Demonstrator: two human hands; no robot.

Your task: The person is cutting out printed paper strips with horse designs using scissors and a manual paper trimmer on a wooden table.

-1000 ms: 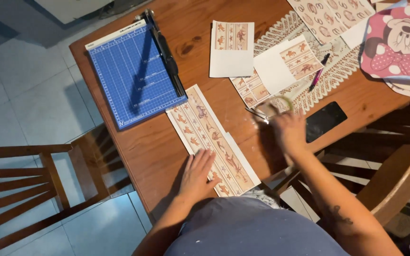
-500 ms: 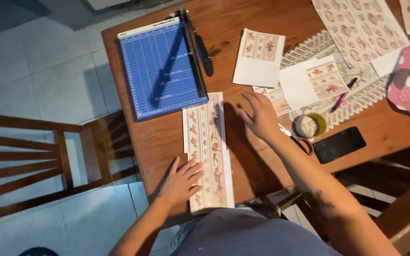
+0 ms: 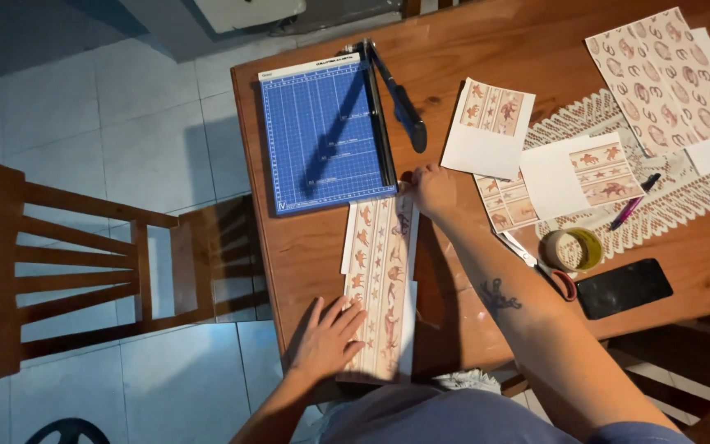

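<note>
A long strip of patterned paper (image 3: 380,284) with brown horse and star motifs lies lengthwise on the wooden table (image 3: 470,49). My left hand (image 3: 328,337) rests flat on its near end, fingers spread. At the strip's far end my right hand (image 3: 431,189) pinches the top edge, right beside the lower corner of a blue paper trimmer (image 3: 326,131). The trimmer's black blade arm (image 3: 396,94) is raised at an angle.
Printed paper sheets (image 3: 491,123), a tape roll (image 3: 573,248), scissors (image 3: 536,265), a pen (image 3: 634,210) and a black phone (image 3: 622,288) lie to the right on a lace mat (image 3: 667,197). A wooden chair (image 3: 84,263) stands left of the table on the tiled floor.
My right hand moved from the tape roll over to the far end of the strip. The strip has been turned straighter, toward the trimmer. The left hand stayed on its near end.
</note>
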